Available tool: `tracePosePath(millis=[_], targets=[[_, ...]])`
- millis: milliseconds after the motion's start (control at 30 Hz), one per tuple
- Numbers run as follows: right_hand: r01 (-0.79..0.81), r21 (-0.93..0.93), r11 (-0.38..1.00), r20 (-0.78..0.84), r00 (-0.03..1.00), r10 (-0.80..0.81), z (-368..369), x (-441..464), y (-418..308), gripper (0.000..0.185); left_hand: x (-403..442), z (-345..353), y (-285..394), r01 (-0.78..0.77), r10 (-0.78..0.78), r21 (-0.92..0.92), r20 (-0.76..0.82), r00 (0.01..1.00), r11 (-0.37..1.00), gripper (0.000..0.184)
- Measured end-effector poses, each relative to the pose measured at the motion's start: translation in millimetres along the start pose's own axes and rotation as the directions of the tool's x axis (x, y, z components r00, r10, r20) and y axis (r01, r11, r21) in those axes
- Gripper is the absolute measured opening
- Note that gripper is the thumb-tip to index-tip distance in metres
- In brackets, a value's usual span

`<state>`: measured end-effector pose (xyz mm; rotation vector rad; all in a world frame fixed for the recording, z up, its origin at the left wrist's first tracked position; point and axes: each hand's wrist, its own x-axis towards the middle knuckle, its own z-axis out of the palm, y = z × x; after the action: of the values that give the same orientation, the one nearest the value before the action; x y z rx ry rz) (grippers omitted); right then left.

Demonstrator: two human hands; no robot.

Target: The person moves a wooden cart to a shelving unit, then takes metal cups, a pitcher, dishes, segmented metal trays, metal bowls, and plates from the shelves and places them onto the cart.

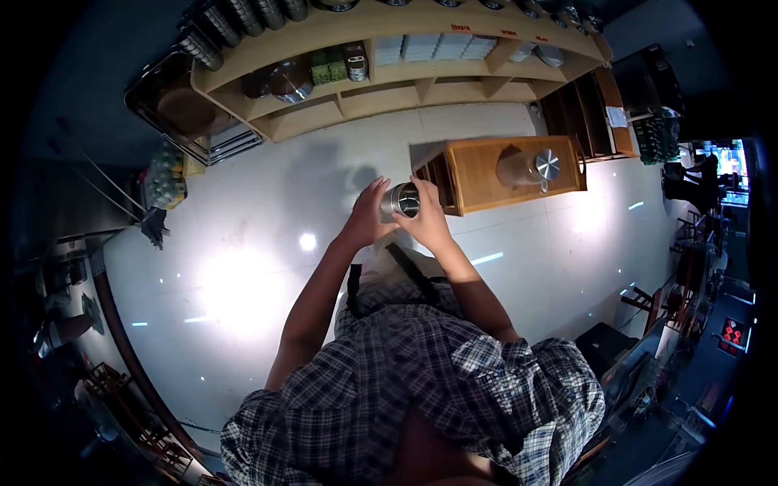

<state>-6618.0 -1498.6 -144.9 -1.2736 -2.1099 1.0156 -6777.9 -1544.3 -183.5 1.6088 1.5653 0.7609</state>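
Observation:
A shiny metal cup [389,206] is held out in front of my body, tilted so that its dark, round end faces up toward me. My left hand [369,212] wraps around its left side. From the right, my right hand [428,219] curls its fingers and thumb around the cup. The palms and part of the cup's wall are hidden behind the fingers. Just right of my right hand stands a wooden cabinet [480,172], with a clear jug [519,168] with a round metal lid on its top.
A long wooden shelf unit [397,99] runs along the far side, with stacked metal cups [243,18] on top and white stacks [442,47] inside. At the left is a folded metal-framed chair [231,146]. Wooden chairs [648,301] stand at right on the pale tiled floor [535,267].

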Motion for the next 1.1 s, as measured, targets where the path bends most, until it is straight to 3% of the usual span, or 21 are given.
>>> tracePosePath(millis=[67,133,200,333,533,633,700,767,867,1000,1067,1100], targets=[[-0.044,-0.037,0.998,-0.012,0.999,0.043,-13,-29,3,0.074,-22,19,6,0.02,-0.021,0.026,0.024,0.999,0.999,0.087],[-0.016,-0.073,0.997,-0.047,0.999,0.013,-24,-50,7,0.072,-39,32,19,0.098,-0.097,-0.029,0.045,0.994,0.995,0.085],[0.077,-0.105,0.992,0.006,0.997,-0.077,-36,-66,10,0.073,-49,47,34,0.068,-0.068,-0.042,0.005,0.998,0.997,0.082],[0.155,-0.028,0.988,0.082,0.985,-0.152,-57,-94,11,0.073,-56,80,64,-0.045,0.04,-0.072,-0.065,0.997,0.996,0.077],[0.191,0.071,0.979,0.017,0.981,-0.192,-113,-122,57,0.073,-42,134,120,0.078,-0.084,-0.16,-0.032,0.996,0.984,0.062],[0.018,-0.025,1.0,0.071,0.997,-0.016,-148,-142,94,0.082,-24,175,160,0.106,-0.112,-0.172,-0.031,0.993,0.979,0.06],[-0.016,-0.036,0.999,0.059,0.998,0.018,-172,-154,115,0.082,-12,211,176,0.095,-0.1,-0.158,-0.023,0.995,0.983,0.062],[-0.088,-0.071,0.994,0.067,0.993,0.092,-194,-163,139,0.082,-5,260,175,0.077,-0.095,-0.153,-0.109,0.99,0.985,0.066],[-0.122,-0.167,0.978,0.101,0.985,0.141,-218,-173,169,0.081,4,302,187,0.055,-0.074,-0.162,-0.113,0.991,0.985,0.071],[-0.095,-0.147,0.985,0.165,0.979,0.119,-237,-180,203,0.079,7,325,198,0.056,-0.075,-0.128,-0.143,0.987,0.99,0.07],[-0.094,-0.125,0.988,0.157,0.981,0.113,-235,-180,221,0.078,8,321,194,0.066,-0.064,0.042,-0.051,0.997,0.997,0.075],[-0.091,-0.121,0.988,0.164,0.98,0.11,-233,-177,228,0.078,8,321,188,0.073,-0.071,0.043,-0.055,0.996,0.996,0.075]])
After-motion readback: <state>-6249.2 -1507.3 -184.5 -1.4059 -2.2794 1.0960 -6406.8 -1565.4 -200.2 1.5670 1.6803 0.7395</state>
